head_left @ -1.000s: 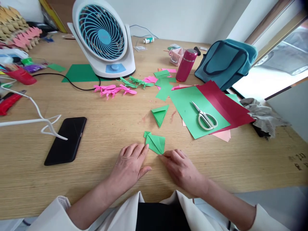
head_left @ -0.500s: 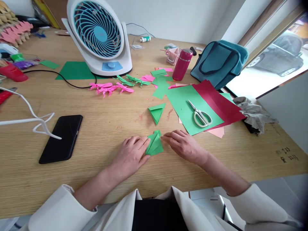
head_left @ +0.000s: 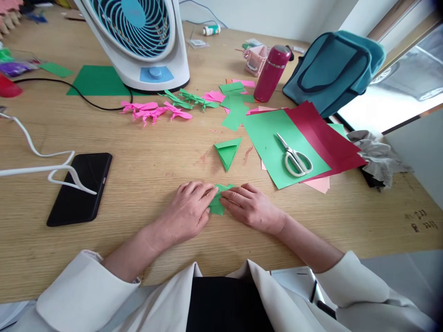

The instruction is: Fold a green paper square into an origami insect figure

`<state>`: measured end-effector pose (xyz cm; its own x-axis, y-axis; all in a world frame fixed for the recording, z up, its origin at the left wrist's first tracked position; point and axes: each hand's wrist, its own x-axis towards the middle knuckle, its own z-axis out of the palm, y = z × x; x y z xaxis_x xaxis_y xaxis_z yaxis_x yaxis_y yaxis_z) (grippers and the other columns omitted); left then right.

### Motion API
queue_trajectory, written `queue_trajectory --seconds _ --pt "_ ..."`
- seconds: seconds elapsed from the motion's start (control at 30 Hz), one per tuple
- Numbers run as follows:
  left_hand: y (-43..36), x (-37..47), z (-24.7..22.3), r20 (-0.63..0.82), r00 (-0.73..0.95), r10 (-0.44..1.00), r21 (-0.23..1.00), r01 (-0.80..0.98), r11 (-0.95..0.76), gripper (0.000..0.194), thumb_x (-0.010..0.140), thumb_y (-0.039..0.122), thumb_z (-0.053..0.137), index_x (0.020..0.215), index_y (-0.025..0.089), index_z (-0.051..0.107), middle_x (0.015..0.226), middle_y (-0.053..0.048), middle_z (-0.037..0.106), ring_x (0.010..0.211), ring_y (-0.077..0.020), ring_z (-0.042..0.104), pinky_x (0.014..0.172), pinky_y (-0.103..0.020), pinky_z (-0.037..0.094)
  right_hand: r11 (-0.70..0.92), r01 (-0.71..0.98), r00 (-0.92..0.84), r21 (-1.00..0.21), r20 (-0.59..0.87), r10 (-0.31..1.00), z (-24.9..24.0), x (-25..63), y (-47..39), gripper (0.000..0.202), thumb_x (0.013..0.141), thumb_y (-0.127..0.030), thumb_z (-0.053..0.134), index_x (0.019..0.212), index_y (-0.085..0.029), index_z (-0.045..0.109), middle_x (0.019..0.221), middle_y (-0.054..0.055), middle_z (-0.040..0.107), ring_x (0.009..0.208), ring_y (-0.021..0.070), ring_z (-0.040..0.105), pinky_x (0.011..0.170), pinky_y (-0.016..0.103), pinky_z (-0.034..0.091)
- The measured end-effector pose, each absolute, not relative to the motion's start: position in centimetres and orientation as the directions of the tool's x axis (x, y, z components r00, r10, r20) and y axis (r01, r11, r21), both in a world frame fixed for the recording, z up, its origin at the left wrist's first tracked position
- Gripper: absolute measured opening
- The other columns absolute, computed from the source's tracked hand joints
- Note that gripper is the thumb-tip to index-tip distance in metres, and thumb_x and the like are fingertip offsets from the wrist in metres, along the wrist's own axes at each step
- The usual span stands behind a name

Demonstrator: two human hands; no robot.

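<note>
Wood-grained table (head_left: 155, 147) — hands (head_left: 189, 210) on angular, folded green paper (head_left: 217, 206).

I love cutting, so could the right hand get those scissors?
Probably yes: the right hand would have to leave the folded green paper, but nothing seems to block its way to the scissors on the green sheet.

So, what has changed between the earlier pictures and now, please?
The green paper between the hands was turned and is now more covered by fingers. The right hand moved from its near right corner to over its right side. The left hand stays at its left; the triangle and scissors lie as before.
</note>
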<state>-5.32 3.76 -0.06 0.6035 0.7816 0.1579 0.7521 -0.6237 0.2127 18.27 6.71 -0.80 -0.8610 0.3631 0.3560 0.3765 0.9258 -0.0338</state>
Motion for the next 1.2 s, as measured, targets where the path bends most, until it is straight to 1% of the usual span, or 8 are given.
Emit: queue_trajectory --seconds 0.1,0.2,0.43,0.7,0.83,1.0,1.1,1.2 --pt "3.4 -5.0 -0.5 0.169 0.589 0.79 0.145 0.778 -0.611 0.049 0.09 0.013 0.05 0.138 0.01 0.055 0.127 -0.016 0.062 0.113 -0.0313 0.054 0.096 -0.047 0.048 0.894 0.44 -0.825 -0.085 0.354 0.44 -1.1 17.8 6.3 0.02 0.101 -0.011 0.046 0.108 -0.013 0.065 0.104 0.012 0.067 0.086 0.02 0.057 0.073 0.035 0.042" --pt "3.2 -5.0 -0.8 0.17 0.595 0.786 0.136 0.776 -0.616 0.048 0.093 0.015 0.048 0.14 0.008 0.052 0.124 -0.017 0.062 0.107 -0.03 0.056 0.091 -0.045 0.05 0.874 0.479 -0.809 -0.086 0.344 0.477 -1.1 17.5 6.0 0.021 0.102 -0.013 0.043 0.104 -0.014 0.064 0.095 0.01 0.065 0.081 0.0197 0.053 0.073 0.035 0.041" --pt "2.6 -6.1 -0.7 0.257 0.638 0.726 0.157 0.714 -0.683 0.036 0.099 0.026 0.051 0.131 0.009 0.057 0.129 -0.018 0.06 0.115 -0.0304 0.055 0.098 -0.046 0.05 0.852 0.511 -0.773 -0.114 0.373 0.513 -1.2 17.4 5.9 0.02 0.1 -0.012 0.044 0.096 -0.015 0.064 0.091 0.008 0.064 0.08 0.0196 0.05 0.075 0.035 0.038" --pt "3.1 -5.9 -0.9 0.348 0.656 0.669 0.171 0.658 -0.734 0.018 0.098 0.013 0.049 0.108 0.012 0.065 0.103 -0.01 0.065 0.098 -0.0226 0.06 0.092 -0.037 0.053 0.822 0.554 -0.747 -0.128 0.358 0.56 -1.2 17.1 5.6 0.02 0.099 -0.018 0.046 0.091 -0.017 0.064 0.086 0.008 0.061 0.08 0.0208 0.05 0.076 0.036 0.037" --pt "3.1 -5.9 -0.8 0.377 0.608 0.698 0.244 0.662 -0.709 0.017 0.098 0.01 0.049 0.102 0.012 0.066 0.097 -0.009 0.065 0.094 -0.0211 0.059 0.088 -0.035 0.052 0.784 0.583 -0.709 -0.216 0.335 0.62 -1.1 16.8 5.5 0.024 0.101 -0.025 0.048 0.085 -0.017 0.063 0.085 0.008 0.06 0.081 0.0209 0.05 0.076 0.035 0.038" --pt "3.0 -5.8 -1.1 0.362 0.476 0.801 0.451 0.663 -0.597 0.014 0.097 0.01 0.053 0.1 0.014 0.066 0.09 -0.005 0.064 0.089 -0.0187 0.058 0.081 -0.032 0.05 0.642 0.649 -0.603 -0.408 0.238 0.761 -0.7 16.4 5.6 0.018 0.098 -0.024 0.052 0.085 -0.018 0.062 0.083 0.005 0.059 0.079 0.0194 0.052 0.076 0.033 0.04" --pt "3.1 -5.8 -1.1 0.328 0.436 0.838 0.536 0.645 -0.545 0.012 0.097 0.01 0.055 0.099 0.016 0.066 0.09 -0.003 0.064 0.089 -0.0171 0.06 0.081 -0.031 0.049 0.59 0.672 -0.573 -0.447 0.191 0.797 -0.5 16.1 5.7 0.015 0.097 -0.023 0.054 0.085 -0.019 0.062 0.083 0.004 0.06 0.08 0.0191 0.055 0.076 0.033 0.039" --pt "3.3 -5.9 -1.0 0.294 0.407 0.865 0.565 0.656 -0.501 0.011 0.096 0.011 0.057 0.099 0.017 0.066 0.088 -0.002 0.064 0.086 -0.0164 0.06 0.08 -0.03 0.048 0.562 0.693 -0.556 -0.452 0.162 0.816 -0.5 15.9 5.8 0.014 0.096 -0.023 0.056 0.084 -0.019 0.062 0.083 0.004 0.061 0.081 0.0195 0.056 0.077 0.033 0.039"
